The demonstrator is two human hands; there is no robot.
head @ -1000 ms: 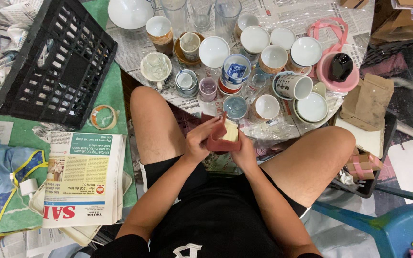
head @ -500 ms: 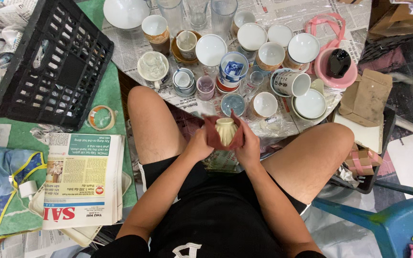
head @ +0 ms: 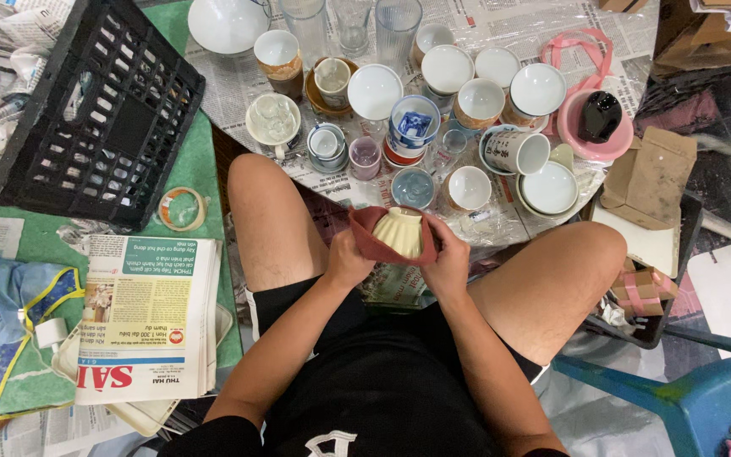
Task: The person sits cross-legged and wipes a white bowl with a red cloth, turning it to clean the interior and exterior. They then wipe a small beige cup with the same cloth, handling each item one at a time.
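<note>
Seated above a floor spread with newspaper sheets [head: 543, 38], a person cradles a cream ribbed cup [head: 398, 232] in a dark red cloth [head: 365, 230] between the knees. The left hand [head: 347, 258] cups the cloth from below, fingers curled shut around it and the cup's side; the right hand [head: 448, 261] closes on the opposite edge, thumb lying along the cloth's rim — both hands grip the same bundle.

The cup lies tilted, its fluted outside turned up at the camera, its mouth hidden in the cloth. It looks glazed, pale and free of visible dirt, though whether the inside has been wiped cannot be told.

By the look of it the wiping is in mid-course. Just beyond the knees stands a crowd of crockery: white bowls [head: 374, 90], a blue-and-white cup [head: 414, 125], clear glasses [head: 398, 25] and a pink tub [head: 596, 129] holding a black object. Which of these have already been wiped the picture does not show — none sits apart as a finished lot. A black plastic crate [head: 86, 110] stands to the left, with a roll of tape [head: 182, 208] and a folded newspaper [head: 150, 317] beside it.
</note>
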